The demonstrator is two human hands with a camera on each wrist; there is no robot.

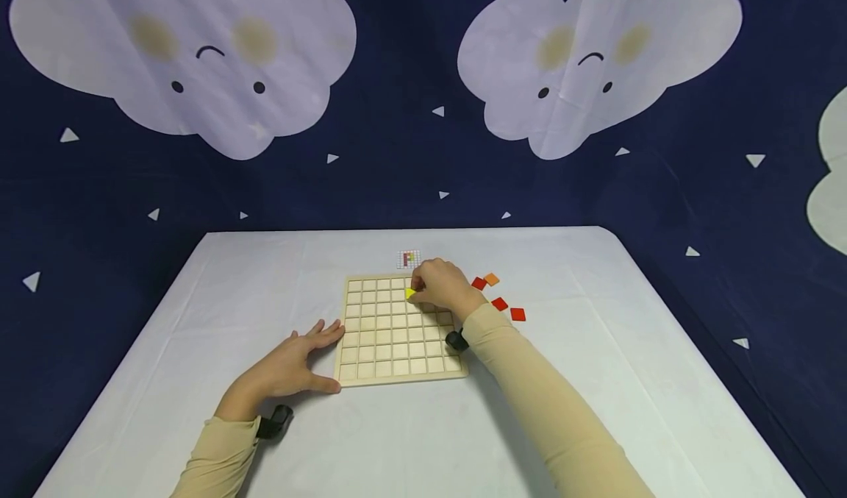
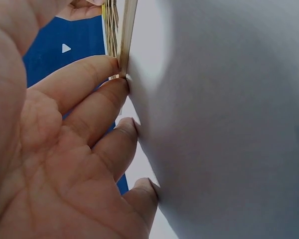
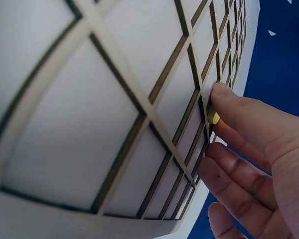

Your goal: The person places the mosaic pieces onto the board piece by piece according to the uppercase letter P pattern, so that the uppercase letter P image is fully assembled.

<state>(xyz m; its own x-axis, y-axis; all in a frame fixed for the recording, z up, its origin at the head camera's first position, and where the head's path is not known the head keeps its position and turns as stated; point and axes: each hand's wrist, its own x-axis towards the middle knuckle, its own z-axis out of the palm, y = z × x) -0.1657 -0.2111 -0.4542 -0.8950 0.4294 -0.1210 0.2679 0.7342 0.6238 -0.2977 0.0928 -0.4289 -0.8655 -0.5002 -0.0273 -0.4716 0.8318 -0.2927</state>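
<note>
A light wooden grid board [image 1: 401, 382] lies on the white table, divided into small square cells. My left hand [image 1: 287, 365] rests at the board's left edge with thumb and fingers spread. In the left wrist view, two of its straight fingers [image 2: 102, 97] meet the board's side. Over the upper part of the grid, my right hand [image 1: 442, 285] pinches a small yellow square tile [image 1: 409, 293]. The right wrist view shows this yellow tile [image 3: 214, 118] between thumb and index finger, right at the grid, partly hidden by the fingers.
Beyond the board's far edge lies a small printed card [image 1: 408, 259] with a coloured grid pattern. Three red tiles, one of them a red tile [image 1: 518, 314] nearest me, and an orange tile [image 1: 491, 279] lie right of the board. A dark blue cloud-print cloth [image 1: 397, 101] hangs behind.
</note>
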